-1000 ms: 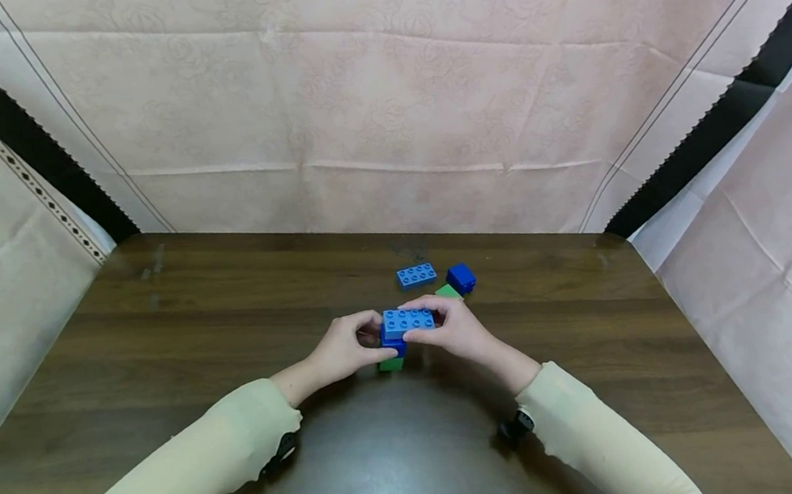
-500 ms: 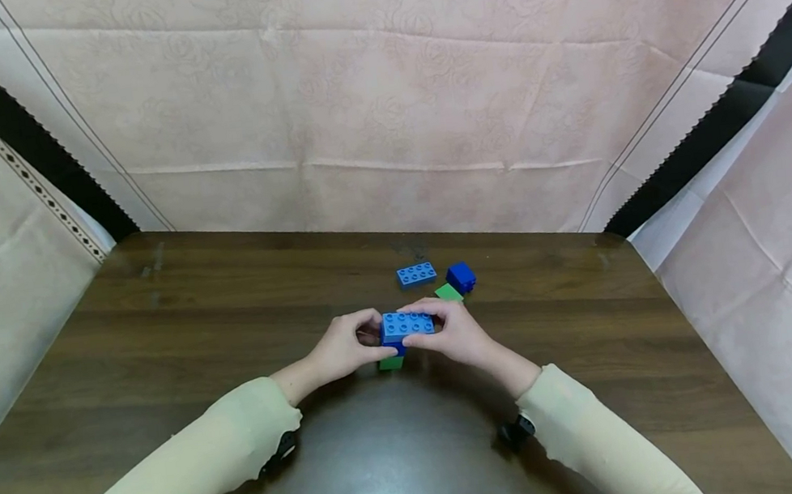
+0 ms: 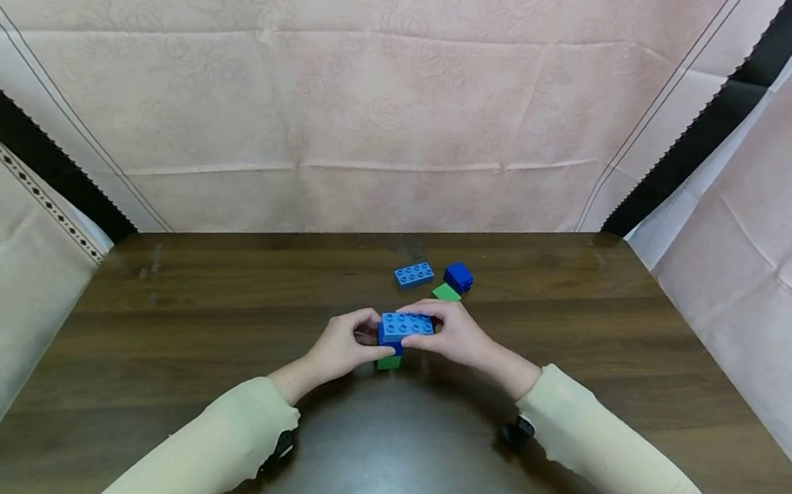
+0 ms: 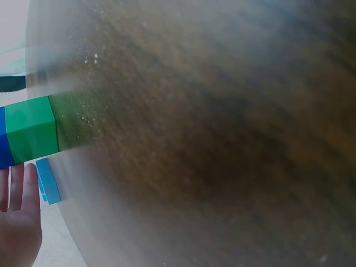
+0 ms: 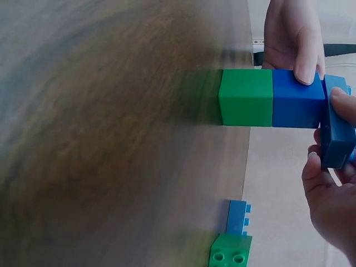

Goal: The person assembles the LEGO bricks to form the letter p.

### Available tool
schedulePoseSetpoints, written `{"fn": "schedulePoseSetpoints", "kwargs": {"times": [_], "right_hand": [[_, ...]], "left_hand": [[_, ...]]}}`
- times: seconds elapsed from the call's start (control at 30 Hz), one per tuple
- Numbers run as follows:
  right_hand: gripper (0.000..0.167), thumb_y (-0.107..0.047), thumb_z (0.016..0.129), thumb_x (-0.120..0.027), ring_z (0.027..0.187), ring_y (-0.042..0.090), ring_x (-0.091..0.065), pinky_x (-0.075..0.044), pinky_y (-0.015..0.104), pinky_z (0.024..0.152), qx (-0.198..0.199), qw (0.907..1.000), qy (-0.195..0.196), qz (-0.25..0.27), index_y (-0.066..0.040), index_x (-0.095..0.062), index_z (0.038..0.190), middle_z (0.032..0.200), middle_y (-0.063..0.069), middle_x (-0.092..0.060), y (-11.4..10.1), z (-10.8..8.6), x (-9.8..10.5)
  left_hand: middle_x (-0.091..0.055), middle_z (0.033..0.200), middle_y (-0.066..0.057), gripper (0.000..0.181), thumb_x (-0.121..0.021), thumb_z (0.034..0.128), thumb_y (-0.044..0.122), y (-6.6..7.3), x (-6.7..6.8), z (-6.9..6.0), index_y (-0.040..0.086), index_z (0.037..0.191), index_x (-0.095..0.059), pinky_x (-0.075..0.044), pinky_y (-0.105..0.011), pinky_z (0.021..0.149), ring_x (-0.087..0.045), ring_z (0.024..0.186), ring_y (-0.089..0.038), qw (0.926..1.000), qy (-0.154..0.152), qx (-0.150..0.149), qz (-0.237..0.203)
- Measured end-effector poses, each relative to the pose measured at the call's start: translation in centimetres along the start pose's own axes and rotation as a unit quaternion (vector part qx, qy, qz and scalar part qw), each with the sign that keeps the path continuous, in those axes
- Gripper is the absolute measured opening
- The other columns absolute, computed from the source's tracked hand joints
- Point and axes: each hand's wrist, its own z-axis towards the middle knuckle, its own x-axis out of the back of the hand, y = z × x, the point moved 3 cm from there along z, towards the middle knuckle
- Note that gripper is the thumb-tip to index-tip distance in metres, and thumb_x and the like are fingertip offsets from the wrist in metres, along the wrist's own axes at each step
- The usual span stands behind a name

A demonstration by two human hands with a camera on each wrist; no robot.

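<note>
Brick [image 3: 406, 325] running left to right, our right hand [image 3: 459, 333] pinches its overhanging end; our left hand [image 3: 342, 349] grips the dark-blue block [image 5: 296, 107] beneath.

Your right wrist view crops your right hand [image 5: 335, 208] and a loose green brick [image 5: 230, 249]. Your left wrist view blurs the tabletop [image 4: 200, 133] and cuts off your left hand [image 4: 21, 225] and the stacked dark blue brick [image 4: 4, 142], which the held light blue brick [image 3: 406, 326] partly hides in your head view.
</note>
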Motion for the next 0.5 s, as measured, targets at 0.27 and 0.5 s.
{"fn": "schedulePoseSetpoints", "kwargs": {"times": [0.27, 0.5], "right_hand": [[0.039, -0.025, 0.082, -0.072, 0.101, 0.020, -0.057, -0.050, 0.031, 0.087, 0.004, 0.9999, -0.007, -0.010, -0.012, -0.064, 0.118, 0.119, 0.007, -0.063, -0.39, 0.07, 0.08], [0.040, -0.026, 0.083, -0.071, 0.102, 0.021, -0.055, -0.050, 0.033, 0.087, -0.013, 0.9996, -0.019, -0.015, -0.014, -0.063, 0.119, 0.120, 0.007, -0.063, -0.84, 0.20, 0.16]], "left_hand": [[-0.064, 0.102, -0.008, 0.028, -0.075, 0.0792, 0.019, 0.06, -0.05, -0.04, 0.009, 0.099, -0.058, -0.054, -0.034, 0.085, -0.062, 0.092, -0.017, 1.0000, -0.001, -0.001, -0.006], [-0.065, 0.101, -0.008, 0.027, -0.075, 0.0794, 0.019, -0.01, 0.02, -0.04, 0.009, 0.097, -0.057, -0.055, -0.034, 0.085, -0.062, 0.091, -0.017, 1.0000, -0.002, -0.003, -0.006]]}}
